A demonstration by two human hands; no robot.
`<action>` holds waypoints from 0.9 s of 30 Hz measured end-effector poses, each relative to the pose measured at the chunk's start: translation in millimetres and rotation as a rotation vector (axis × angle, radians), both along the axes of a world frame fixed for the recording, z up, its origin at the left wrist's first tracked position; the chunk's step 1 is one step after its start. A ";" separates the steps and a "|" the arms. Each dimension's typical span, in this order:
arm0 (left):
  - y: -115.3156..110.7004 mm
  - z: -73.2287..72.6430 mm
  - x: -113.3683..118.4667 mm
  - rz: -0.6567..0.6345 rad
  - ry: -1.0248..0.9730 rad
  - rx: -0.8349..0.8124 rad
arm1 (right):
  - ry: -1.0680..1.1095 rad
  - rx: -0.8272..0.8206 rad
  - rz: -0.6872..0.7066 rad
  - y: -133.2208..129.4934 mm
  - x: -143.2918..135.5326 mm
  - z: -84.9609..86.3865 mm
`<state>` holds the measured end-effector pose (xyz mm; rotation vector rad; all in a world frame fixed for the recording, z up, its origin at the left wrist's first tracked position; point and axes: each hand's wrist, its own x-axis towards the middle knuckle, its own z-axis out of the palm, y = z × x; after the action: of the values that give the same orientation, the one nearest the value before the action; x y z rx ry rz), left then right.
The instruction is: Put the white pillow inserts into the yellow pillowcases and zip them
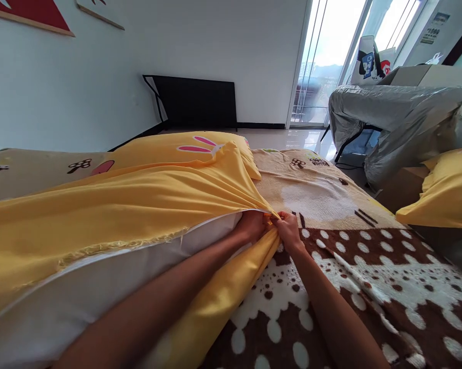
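A yellow cover (131, 200) lies across the near left, its long frayed opening showing a smooth white filling (131, 269) inside. The left hand (253, 225) reaches into the right end of that opening; its fingers are mostly hidden, so its grip cannot be told. The right hand (287, 225) pinches the cover's gathered edge beside it. Just beyond lies a yellow pillow (158, 146) with pink-eared print. Beneath spreads a fuzzy spotted blanket (323, 200); far right, crinkled plastic sheeting (400, 102) lies beneath a carton (434, 76).
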<state>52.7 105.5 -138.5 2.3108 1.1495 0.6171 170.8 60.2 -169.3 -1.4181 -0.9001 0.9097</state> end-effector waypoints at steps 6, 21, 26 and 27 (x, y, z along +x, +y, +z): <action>-1.1 1.5 -3.7 -0.015 -0.032 0.005 | 0.046 -0.023 0.049 -3.3 -1.4 8.4; 14.1 -4.0 -4.7 0.035 -0.111 -0.200 | 0.300 0.014 0.452 6.7 47.7 -5.8; 14.8 -1.6 -3.2 0.050 -0.101 -0.162 | 0.230 0.008 0.564 14.6 24.0 -14.8; 15.0 -1.3 -2.8 0.053 -0.096 -0.150 | 0.218 0.010 0.570 15.5 19.9 -15.0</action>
<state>49.9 120.5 -139.8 2.1085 1.1742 0.6321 190.8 75.7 -184.4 -1.0351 -1.1600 1.4501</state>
